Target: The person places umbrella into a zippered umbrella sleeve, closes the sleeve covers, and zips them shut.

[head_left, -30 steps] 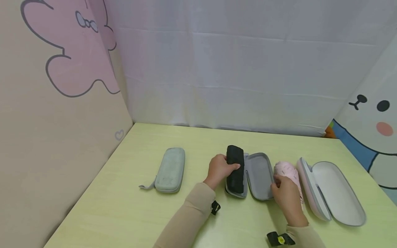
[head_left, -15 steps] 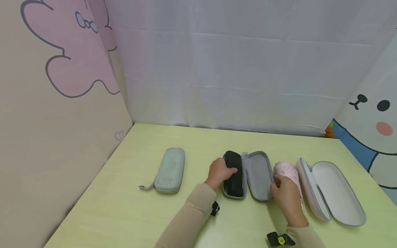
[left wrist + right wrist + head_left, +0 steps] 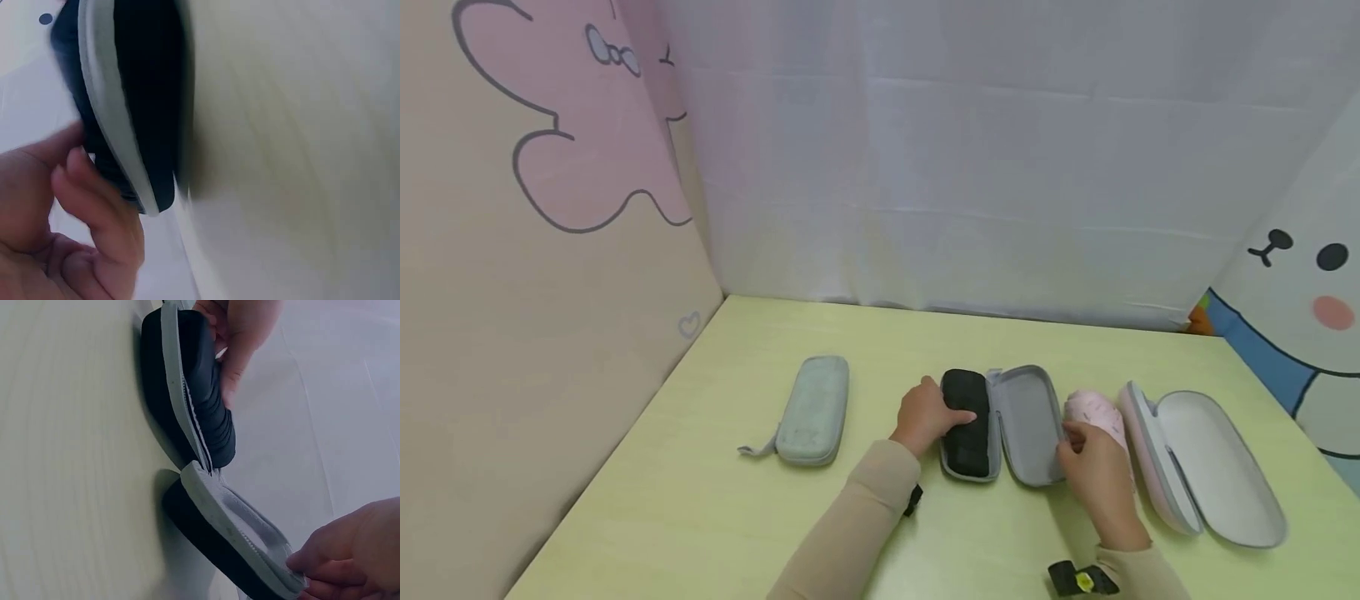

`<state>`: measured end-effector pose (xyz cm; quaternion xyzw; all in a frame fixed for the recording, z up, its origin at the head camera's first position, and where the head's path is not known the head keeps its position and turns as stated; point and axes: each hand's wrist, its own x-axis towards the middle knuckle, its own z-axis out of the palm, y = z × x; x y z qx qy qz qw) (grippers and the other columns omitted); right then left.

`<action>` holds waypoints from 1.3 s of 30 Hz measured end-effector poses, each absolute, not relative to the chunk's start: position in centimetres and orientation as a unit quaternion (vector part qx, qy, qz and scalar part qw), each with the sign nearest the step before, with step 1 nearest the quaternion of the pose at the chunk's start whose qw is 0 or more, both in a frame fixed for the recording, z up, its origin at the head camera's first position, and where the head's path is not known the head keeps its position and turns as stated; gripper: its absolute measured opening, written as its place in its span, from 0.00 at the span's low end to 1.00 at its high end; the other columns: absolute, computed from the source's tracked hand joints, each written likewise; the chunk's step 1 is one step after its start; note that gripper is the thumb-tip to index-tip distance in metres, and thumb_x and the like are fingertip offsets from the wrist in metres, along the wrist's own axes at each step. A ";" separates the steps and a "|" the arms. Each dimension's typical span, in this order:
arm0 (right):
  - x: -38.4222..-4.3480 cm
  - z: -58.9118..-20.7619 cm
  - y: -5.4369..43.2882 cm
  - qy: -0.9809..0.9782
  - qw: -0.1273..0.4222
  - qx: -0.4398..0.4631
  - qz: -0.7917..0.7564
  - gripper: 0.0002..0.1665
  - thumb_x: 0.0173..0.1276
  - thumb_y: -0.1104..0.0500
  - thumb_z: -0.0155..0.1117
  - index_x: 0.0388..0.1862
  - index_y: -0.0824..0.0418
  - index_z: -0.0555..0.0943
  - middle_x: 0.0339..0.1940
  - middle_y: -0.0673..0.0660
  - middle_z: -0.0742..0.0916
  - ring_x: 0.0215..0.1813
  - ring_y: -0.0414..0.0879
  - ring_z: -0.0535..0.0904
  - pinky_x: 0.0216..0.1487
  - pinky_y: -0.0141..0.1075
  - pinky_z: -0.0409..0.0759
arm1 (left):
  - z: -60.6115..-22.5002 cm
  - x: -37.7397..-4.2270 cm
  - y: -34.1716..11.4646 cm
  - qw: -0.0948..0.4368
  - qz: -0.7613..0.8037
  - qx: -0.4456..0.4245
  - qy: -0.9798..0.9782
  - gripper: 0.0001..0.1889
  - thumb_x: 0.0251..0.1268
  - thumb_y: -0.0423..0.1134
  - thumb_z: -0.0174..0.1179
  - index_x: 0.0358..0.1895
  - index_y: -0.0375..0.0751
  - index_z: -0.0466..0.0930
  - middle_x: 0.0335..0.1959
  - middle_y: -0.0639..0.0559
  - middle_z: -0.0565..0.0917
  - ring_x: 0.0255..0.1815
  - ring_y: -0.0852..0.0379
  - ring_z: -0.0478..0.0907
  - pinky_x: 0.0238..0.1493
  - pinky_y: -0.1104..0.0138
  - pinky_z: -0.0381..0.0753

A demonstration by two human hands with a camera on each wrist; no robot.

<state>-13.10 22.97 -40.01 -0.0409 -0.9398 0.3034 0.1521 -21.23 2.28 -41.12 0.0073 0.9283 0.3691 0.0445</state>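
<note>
Fingers (image 3: 112,231) of the left hand (image 3: 919,419) hold a black bundle (image 3: 966,442) in the case (image 3: 995,442); right hand (image 3: 1093,471) pinches the lid (image 3: 1028,429) at three o'clock

blk bundle (image 3: 967,450), prev. poking past far end of gry case (image 3: 1030,425), now sits down inside it.

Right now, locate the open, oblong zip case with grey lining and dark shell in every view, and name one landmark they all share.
Head: the case is right of centre, below mid-height, both halves showing.
Left wrist: the case is at upper left, cut by the top edge.
Right wrist: the case runs from the top to the bottom edge, near centre.
Shared landmark: the person's bare left hand.
</note>
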 end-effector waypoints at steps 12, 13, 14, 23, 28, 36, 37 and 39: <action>-13.3 -39.3 23.0 -0.931 0.096 -0.073 0.346 0.21 0.68 0.56 0.52 0.49 0.73 0.76 0.42 0.68 0.82 0.45 0.59 0.77 0.42 0.47 0.74 | -41.8 -21.6 0.2 0.140 0.458 0.037 0.877 0.29 0.61 0.64 0.51 0.28 0.36 0.76 0.20 0.49 0.75 0.19 0.55 0.72 0.25 0.66 0.70; -13.3 -39.1 22.9 -0.929 0.097 -0.073 0.349 0.21 0.69 0.55 0.52 0.49 0.72 0.76 0.43 0.68 0.82 0.45 0.59 0.77 0.43 0.47 0.73 | -41.8 -21.6 0.1 0.152 0.476 0.035 0.866 0.31 0.63 0.65 0.48 0.30 0.35 0.77 0.21 0.49 0.76 0.20 0.54 0.73 0.26 0.66 0.71; -13.3 -39.0 22.8 -0.927 0.102 -0.073 0.354 0.21 0.70 0.54 0.51 0.50 0.72 0.76 0.43 0.68 0.82 0.45 0.59 0.77 0.43 0.47 0.73 | -41.8 -21.6 0.0 0.163 0.496 0.031 0.853 0.33 0.64 0.66 0.45 0.33 0.34 0.78 0.22 0.48 0.77 0.21 0.54 0.75 0.28 0.66 0.73; -13.2 -38.3 20.5 -0.902 0.161 -0.029 0.401 0.20 0.73 0.54 0.49 0.48 0.68 0.80 0.39 0.63 0.85 0.41 0.53 0.79 0.37 0.37 0.74 | -41.7 -21.6 0.0 0.209 0.587 -0.034 0.781 0.35 0.69 0.64 0.37 0.41 0.30 0.76 0.28 0.46 0.77 0.24 0.55 0.77 0.29 0.65 0.81; -13.7 -38.6 19.0 -0.895 0.164 -0.005 0.415 0.18 0.74 0.57 0.49 0.46 0.68 0.81 0.40 0.63 0.85 0.41 0.53 0.81 0.39 0.38 0.76 | -41.9 -21.6 0.0 0.210 0.604 -0.048 0.767 0.37 0.69 0.65 0.36 0.43 0.28 0.75 0.30 0.46 0.78 0.26 0.55 0.77 0.30 0.64 0.81; -14.2 -39.3 16.8 -0.902 0.151 0.043 0.402 0.15 0.73 0.60 0.51 0.45 0.67 0.82 0.43 0.62 0.85 0.48 0.55 0.80 0.48 0.48 0.75 | -42.2 -21.5 0.1 0.204 0.634 -0.056 0.744 0.34 0.70 0.63 0.37 0.39 0.29 0.75 0.30 0.46 0.76 0.24 0.55 0.76 0.29 0.63 0.81; -14.2 -39.4 16.6 -0.902 0.149 0.048 0.402 0.15 0.72 0.60 0.50 0.45 0.67 0.82 0.43 0.62 0.85 0.47 0.55 0.80 0.48 0.48 0.75 | -42.3 -21.5 0.2 0.202 0.635 -0.056 0.743 0.34 0.70 0.63 0.37 0.39 0.29 0.75 0.30 0.46 0.77 0.24 0.55 0.76 0.29 0.63 0.81; -14.4 -39.8 16.1 -0.900 0.152 0.056 0.404 0.14 0.72 0.62 0.51 0.44 0.67 0.82 0.40 0.61 0.85 0.46 0.54 0.80 0.48 0.48 0.75 | -42.3 -21.5 0.2 0.201 0.638 -0.058 0.741 0.34 0.69 0.63 0.38 0.37 0.29 0.75 0.29 0.46 0.77 0.23 0.55 0.75 0.28 0.63 0.81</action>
